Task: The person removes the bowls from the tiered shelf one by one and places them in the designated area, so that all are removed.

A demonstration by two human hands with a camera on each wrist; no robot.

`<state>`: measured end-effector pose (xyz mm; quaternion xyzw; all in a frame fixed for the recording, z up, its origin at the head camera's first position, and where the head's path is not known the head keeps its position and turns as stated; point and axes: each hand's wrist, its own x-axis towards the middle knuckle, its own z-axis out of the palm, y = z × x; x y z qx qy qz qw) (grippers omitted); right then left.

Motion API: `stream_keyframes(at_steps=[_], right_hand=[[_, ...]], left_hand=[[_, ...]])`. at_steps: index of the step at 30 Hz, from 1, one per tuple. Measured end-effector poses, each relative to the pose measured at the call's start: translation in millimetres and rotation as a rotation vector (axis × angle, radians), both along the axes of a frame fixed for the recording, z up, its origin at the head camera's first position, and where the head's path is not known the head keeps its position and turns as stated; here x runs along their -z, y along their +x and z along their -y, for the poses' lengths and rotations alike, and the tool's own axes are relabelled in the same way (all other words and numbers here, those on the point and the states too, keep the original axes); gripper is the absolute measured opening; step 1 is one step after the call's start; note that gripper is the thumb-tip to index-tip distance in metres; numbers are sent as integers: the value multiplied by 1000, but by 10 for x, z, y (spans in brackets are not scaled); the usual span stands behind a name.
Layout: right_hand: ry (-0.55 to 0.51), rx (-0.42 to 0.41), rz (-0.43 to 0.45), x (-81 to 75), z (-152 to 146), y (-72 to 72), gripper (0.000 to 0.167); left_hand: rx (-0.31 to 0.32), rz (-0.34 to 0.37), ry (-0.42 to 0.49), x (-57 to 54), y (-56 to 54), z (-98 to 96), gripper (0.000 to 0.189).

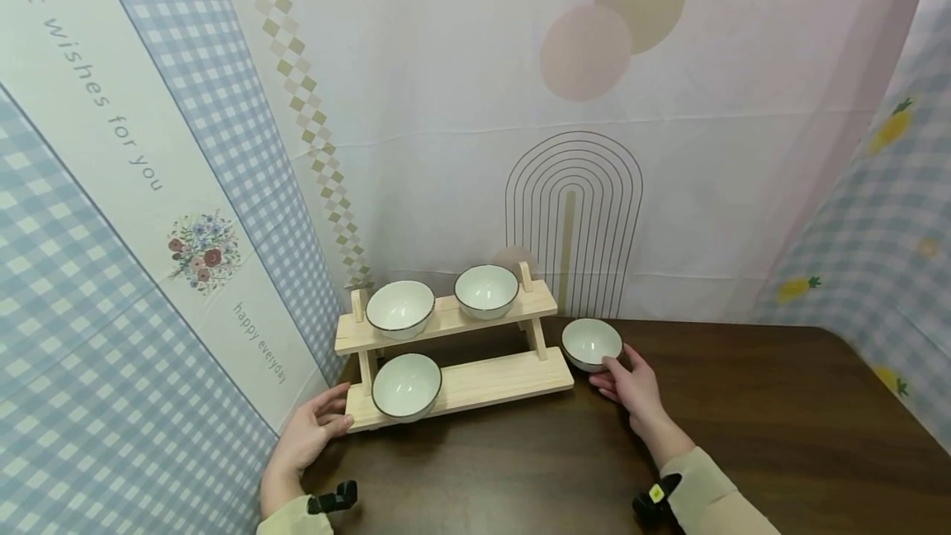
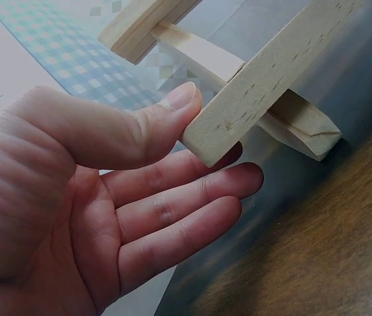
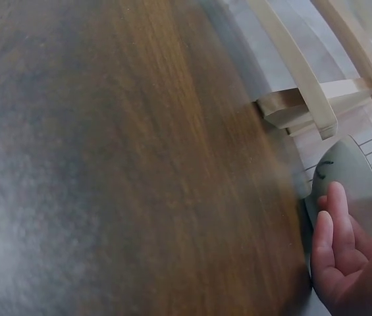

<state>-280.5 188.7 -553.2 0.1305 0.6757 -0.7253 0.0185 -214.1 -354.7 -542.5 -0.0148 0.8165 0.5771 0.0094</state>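
A two-tier wooden shelf (image 1: 494, 382) stands on the table, toward the backdrop. My left hand (image 1: 303, 434) pinches the left end of its lower board (image 2: 238, 99), thumb on one face, index finger behind; the other fingers extend past it. At the shelf's right side, my right hand (image 1: 636, 393) holds a white bowl (image 1: 590, 340) with a dark rim, thumb at the rim and fingers against its outer wall (image 3: 353, 184). Two similar bowls, a left one (image 1: 399, 306) and a right one (image 1: 486, 289), sit on the upper tier. Another bowl (image 1: 406, 386) is at the left of the lower tier.
The dark wooden table (image 1: 505, 469) extends in front of the shelf and to its right. A printed cloth backdrop (image 1: 446, 188) hangs behind, and a blue checked cloth (image 1: 245, 106) closes the left side. Another checked cloth (image 1: 854, 246) hangs at the right.
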Motion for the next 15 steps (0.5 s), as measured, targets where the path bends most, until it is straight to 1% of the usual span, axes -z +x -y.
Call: stream_keyframes(at_steps=[8, 15], right_hand=[[-7, -1, -1, 5, -2, 8, 81], [-13, -8, -5, 3, -9, 16, 83]], left_hand=[[-6, 11, 1, 2, -1, 7, 66], [3, 8, 4, -8, 6, 8, 66]])
